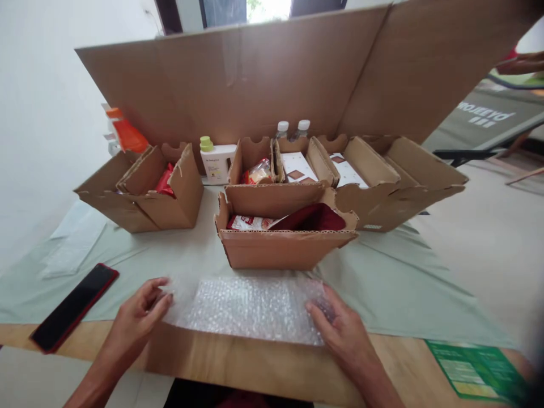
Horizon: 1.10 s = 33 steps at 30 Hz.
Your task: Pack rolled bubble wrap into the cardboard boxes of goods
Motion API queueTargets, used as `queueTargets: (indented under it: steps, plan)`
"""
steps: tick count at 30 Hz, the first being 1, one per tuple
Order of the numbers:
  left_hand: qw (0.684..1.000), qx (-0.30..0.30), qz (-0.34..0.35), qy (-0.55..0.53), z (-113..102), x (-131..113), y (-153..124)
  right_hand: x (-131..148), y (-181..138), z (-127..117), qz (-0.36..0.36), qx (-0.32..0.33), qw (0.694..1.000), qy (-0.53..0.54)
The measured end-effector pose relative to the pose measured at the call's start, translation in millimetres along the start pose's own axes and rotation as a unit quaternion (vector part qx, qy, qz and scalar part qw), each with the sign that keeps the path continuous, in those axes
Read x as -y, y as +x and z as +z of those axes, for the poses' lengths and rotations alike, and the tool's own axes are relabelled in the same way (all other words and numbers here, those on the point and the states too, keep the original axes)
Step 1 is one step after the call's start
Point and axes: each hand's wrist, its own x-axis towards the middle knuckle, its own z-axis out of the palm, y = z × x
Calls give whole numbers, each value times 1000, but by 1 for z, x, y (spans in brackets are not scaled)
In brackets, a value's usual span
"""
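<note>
At the far left of the frame, your flat black phone with a red edge [74,306] lies on the pale green cloth [395,283], partly on the wooden table edge [263,362]. Above it, an orange spray bottle [124,133] peeks out behind an open brown cardboard box [144,192]; most of the bottle is hidden. Something red sits inside that box, but you cannot tell what it is.

Your left hand [138,317] is at the lower left, fingers loosely spread and slightly curled, tips touching the left edge of the clear bubble wrap sheet [250,309]. The sheet lies flat in the lower middle, just in front of the small open cardboard box with a dark red pouch [280,232].

Behind that box stand a white bottle with a green cap [216,161] and two clear bottles with white caps [292,129], mostly hidden.

Your right hand [340,326] rests palm down on the sheet's right edge, fingers together, pressing it. Both arms are cut off at the bottom.

A green printed paper [480,371] lies at the lower right.
</note>
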Motion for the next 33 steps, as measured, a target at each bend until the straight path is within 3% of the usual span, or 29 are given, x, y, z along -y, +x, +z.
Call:
queueTargets:
  steps: [3, 5, 8, 10, 13, 16, 19, 22, 24, 27, 30, 33]
  plan:
    - [987, 3, 36, 156, 16, 14, -6, -23, 2, -14, 24, -58, 989, -131]
    - [968, -23, 81, 236, 16, 22, -8, -35, -3, -25, 20, -99, 978, -181]
    - [940, -107, 186, 264, 2, 15, -12, -34, -13, -32, -43, -180, 957, -222]
    - [928, -136, 255, 233, -2, -2, -14, -13, -17, -20, -127, -200, 943, -234]
    - [917, -69, 351, 177, 14, -23, -17, 41, -17, 31, -264, -113, 932, -222]
    - [881, 39, 432, 190, 45, -16, -14, 85, -12, 92, -335, 73, 915, -214]
    - [856, 74, 462, 219, 66, 9, -10, 83, -9, 116, -336, 149, 902, -224]
    - [855, 81, 460, 225, 69, 26, -11, 36, -15, 87, -313, 117, 906, -260]
    - [857, 82, 458, 221, 68, 30, -12, -7, -24, 47, -280, 59, 911, -297]
    - [858, 87, 463, 206, 62, 29, -14, -58, -44, -17, -176, -57, 922, -341]
    - [867, 92, 459, 171, 53, 27, -12, -70, -58, -59, -85, -160, 924, -336]
    - [888, 66, 432, 142, 48, 25, -5, -49, -44, -65, -86, -177, 932, -305]
